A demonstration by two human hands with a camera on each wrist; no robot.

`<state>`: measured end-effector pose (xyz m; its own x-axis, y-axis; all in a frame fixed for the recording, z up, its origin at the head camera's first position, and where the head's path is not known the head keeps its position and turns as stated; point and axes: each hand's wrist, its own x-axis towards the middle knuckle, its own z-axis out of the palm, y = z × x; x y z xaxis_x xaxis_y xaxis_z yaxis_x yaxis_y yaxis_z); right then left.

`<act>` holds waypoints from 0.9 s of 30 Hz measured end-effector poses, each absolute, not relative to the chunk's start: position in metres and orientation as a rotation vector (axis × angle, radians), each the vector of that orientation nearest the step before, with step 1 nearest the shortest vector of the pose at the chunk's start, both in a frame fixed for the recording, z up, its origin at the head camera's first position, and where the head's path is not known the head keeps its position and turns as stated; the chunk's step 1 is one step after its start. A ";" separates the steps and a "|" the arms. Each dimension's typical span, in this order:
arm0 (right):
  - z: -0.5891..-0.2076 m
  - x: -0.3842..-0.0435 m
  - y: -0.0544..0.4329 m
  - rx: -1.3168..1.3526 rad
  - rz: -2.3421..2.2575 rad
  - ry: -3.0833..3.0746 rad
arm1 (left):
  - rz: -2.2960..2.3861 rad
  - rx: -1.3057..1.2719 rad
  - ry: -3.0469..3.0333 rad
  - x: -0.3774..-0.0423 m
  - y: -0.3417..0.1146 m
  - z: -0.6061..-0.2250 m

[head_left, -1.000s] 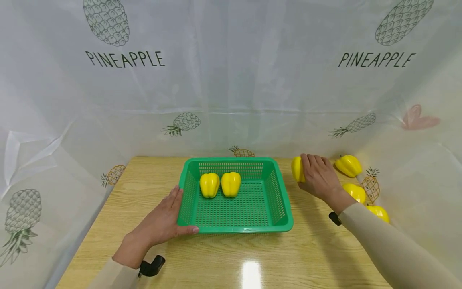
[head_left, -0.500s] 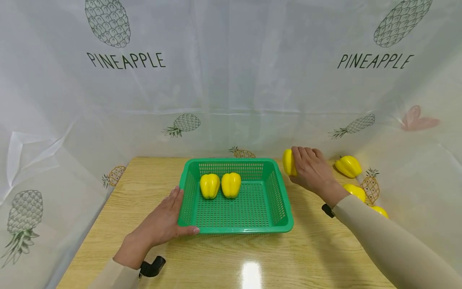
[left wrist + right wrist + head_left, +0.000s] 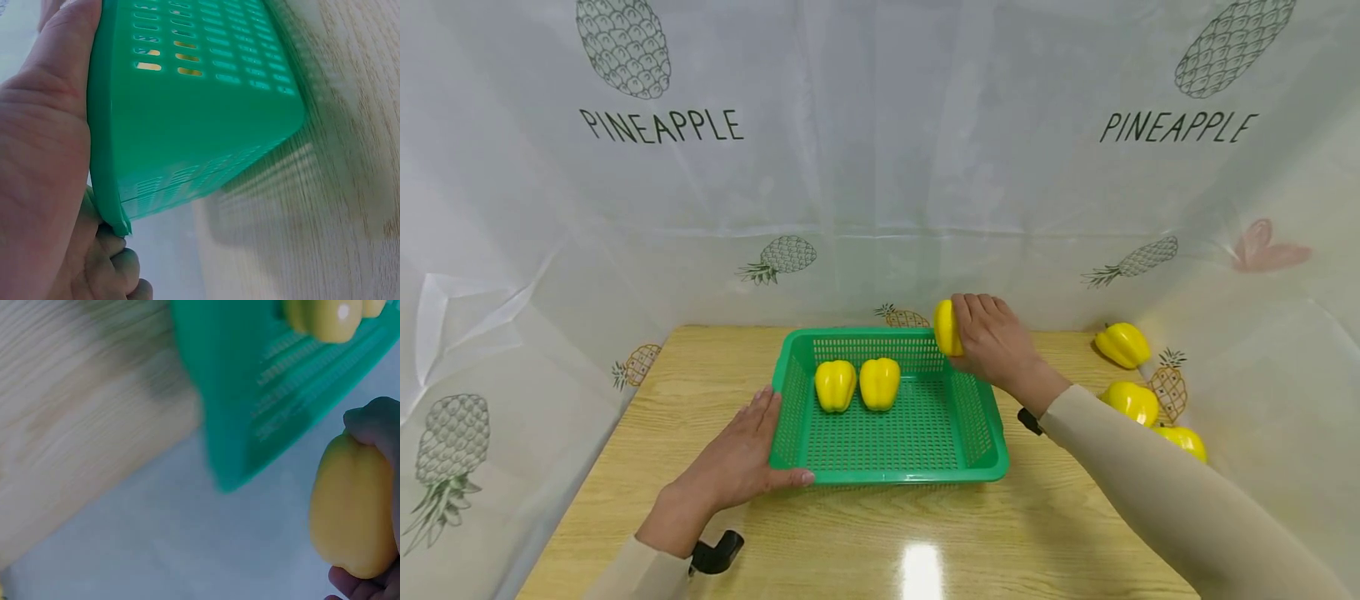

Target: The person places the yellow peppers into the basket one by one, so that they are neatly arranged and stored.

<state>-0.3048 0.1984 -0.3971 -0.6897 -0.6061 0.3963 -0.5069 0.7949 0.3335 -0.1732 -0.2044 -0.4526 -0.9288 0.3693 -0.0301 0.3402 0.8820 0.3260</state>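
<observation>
My right hand (image 3: pixel 998 346) grips a yellow bell pepper (image 3: pixel 947 328) above the right back part of a green plastic basket (image 3: pixel 891 477). In the right wrist view, that pepper (image 3: pixel 353 506) sits between the thumb and the fingertips. Two more yellow bell peppers, a left one (image 3: pixel 835 386) and a right one (image 3: pixel 880 384), stand side by side inside the basket, towards its left back. My left hand (image 3: pixel 733 458) rests against the basket's near left corner, its fingers along the left side and its thumb on the front rim.
At the table's right side lie three yellow bell peppers: a far one (image 3: pixel 1123 345), a middle one (image 3: pixel 1133 403) and a near one (image 3: pixel 1182 442). My right forearm passes close to them. A pineapple-printed plastic sheet (image 3: pixel 880 167) hangs behind the wooden table (image 3: pixel 850 542) and at its sides.
My right hand has carried its bell pepper leftward and slightly up, from right of the basket to over its right back part. My left hand and the basket have stayed put.
</observation>
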 end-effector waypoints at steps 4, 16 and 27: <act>-0.398 -0.304 0.173 0.829 -0.279 -2.562 | 0.485 0.546 2.951 -0.173 -0.205 -0.452; -0.418 -0.300 0.142 0.807 -0.337 -2.676 | 0.518 0.569 2.957 -0.172 -0.205 -0.452; -0.433 -0.297 0.133 0.773 -0.363 -2.914 | 0.536 0.565 2.952 -0.172 -0.206 -0.454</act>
<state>-0.2972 0.1331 -0.4328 -0.8651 -0.5001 0.0400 -0.4750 0.8421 0.2555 -0.1723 -0.2062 -0.4541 -0.9278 0.3724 -0.0207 0.3414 0.8703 0.3550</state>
